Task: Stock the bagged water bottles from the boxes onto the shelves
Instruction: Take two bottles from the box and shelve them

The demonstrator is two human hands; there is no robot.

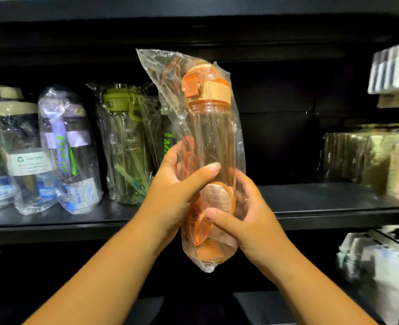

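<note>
Open gap on the shelf [311, 200], right of centre
Bagged bottles [65, 148] crowd its left end up to the green bottle [126, 146]; wrapped boxes [369, 158], blurred, seem to block the right end; bare board lies between.

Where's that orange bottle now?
Centre of the head view: the bagged orange bottle is held nearly upright by the left hand and right hand, before the black shelf, right of the green bottle.

Well right of the fingers [201, 173], level with them, sit yellowish wrapped packs [381, 158] — blurred. Higher up and right, pale striped packages [395, 66]. Lower right, white wrapped goods [367, 259] — too blurred to name.
</note>
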